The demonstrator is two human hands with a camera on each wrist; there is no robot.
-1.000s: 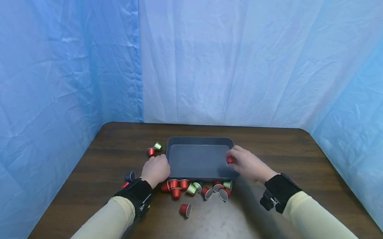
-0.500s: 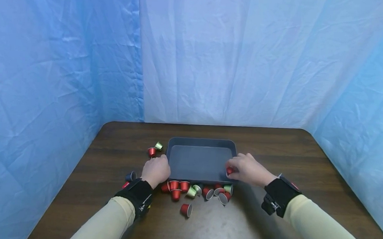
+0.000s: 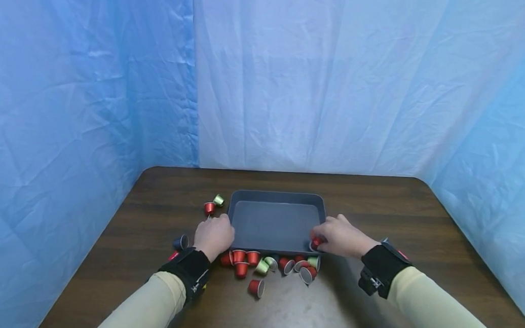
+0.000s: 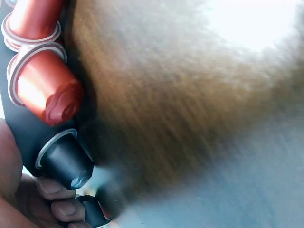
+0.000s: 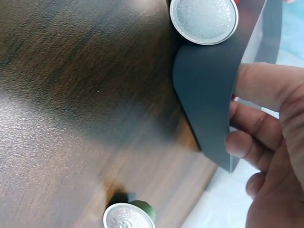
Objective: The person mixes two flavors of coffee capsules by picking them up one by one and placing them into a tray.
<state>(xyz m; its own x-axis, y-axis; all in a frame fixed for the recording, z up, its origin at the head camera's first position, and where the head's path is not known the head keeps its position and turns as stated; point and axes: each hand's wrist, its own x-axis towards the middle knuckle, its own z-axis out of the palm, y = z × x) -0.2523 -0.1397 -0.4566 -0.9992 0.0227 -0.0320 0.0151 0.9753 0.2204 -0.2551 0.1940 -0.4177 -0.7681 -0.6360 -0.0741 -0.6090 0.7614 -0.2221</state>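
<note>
A dark grey tray (image 3: 276,223) lies on the wooden table. At its left edge rests my left hand (image 3: 213,237); the left wrist view suggests that its thumb and curled fingers (image 4: 66,209) hold the rim by the corner, though the contact is partly hidden. A dark capsule (image 4: 66,159) lies beside those fingers. My right hand (image 3: 341,236) pinches a red coffee capsule (image 3: 315,243) inside the tray's near right corner. From the right wrist, the tray's wall (image 5: 209,90) hides most of that capsule behind the thumb.
Several red capsules (image 3: 241,269) and green capsules (image 3: 262,267) crowd along the tray's near side. One red capsule (image 3: 256,287) lies closer to me. Left of the tray are a red capsule (image 3: 209,208), a green capsule (image 3: 219,200) and a dark blue capsule (image 3: 181,242).
My right hand has lowered toward the near right corner of the tray with the red capsule. The tray has turned slightly and now sits straighter. My left hand has hardly moved.
</note>
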